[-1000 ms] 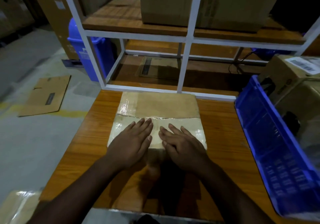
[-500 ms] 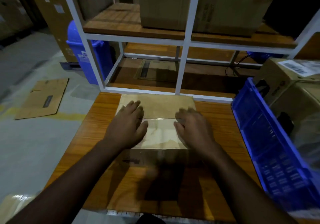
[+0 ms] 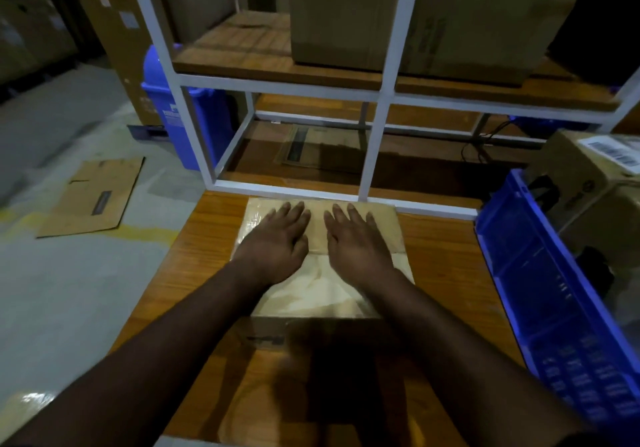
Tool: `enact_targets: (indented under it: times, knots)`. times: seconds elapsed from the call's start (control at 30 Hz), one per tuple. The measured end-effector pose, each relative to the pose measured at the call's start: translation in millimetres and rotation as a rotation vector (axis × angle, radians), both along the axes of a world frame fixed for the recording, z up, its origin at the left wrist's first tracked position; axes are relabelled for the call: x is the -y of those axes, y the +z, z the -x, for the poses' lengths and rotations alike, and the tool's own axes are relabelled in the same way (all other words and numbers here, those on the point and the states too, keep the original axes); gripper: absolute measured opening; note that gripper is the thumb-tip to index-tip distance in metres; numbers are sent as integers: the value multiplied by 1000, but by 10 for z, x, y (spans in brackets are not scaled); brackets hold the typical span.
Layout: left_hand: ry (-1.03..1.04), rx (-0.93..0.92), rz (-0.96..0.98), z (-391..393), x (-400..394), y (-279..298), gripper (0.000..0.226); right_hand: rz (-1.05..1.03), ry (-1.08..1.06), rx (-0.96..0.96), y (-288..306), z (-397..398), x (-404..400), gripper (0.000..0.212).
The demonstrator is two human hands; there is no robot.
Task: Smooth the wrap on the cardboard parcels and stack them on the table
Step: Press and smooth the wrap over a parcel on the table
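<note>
Your L hand [image 3: 277, 239] & R hand [image 3: 356, 242] lie flat, fingers straight, side by side on the wrapped parcel [image 3: 322, 291], mid worktop [image 3: 194, 266], blue crate [image 3: 554, 291] at right.

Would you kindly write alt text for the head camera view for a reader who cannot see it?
Both hands, left hand and right hand, lie flat with fingers spread on a plastic-wrapped cardboard parcel on a wooden table. A blue crate stands at the right, a white-framed shelf behind.
</note>
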State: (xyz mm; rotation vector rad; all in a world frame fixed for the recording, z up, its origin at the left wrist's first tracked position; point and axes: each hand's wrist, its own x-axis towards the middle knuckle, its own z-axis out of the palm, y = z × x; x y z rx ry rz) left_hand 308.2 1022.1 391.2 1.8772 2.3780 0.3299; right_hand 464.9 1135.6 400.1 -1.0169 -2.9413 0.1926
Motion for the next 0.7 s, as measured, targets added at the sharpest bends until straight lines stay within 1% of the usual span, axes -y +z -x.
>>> enact_targets:
  times: [0.1,0.17,0.23,0.3,0.37,0.43,0.47,0.53,0.6,0.7]
  knots:
    - [-10,15,0,53,-35,-60,61,-22,-25,14,-83,49,-68,56]
    - [-30,13,-62,24,-36,-37,60,24,11,-86,-80,22,-60,54]
    - [-73,-12,-103,-24,-2,-36,58,116,98,-203,-78,-23,-8,53]
    - [-87,-15,-97,-55,-2,-42,54,131,131,-225,-94,-35,-11,50]
    - [-63,28,-96,-74,-9,3,53,112,131,-197,-75,-14,-17,52]
    - [4,63,-115,-109,7,52,57,98,122,-196,-43,-9,-11,53]
    - [55,62,-111,-121,36,66,62,99,82,-196,-43,-41,-8,55]
    - [154,18,-67,-96,98,69,73,103,-77,-175,-63,-151,-32,67]
    - [193,-22,-8,-22,110,54,80,81,-202,-104,-87,-223,-73,77]
    - [177,55,65,137,20,108,79,90,-200,-6,4,-135,-168,77]
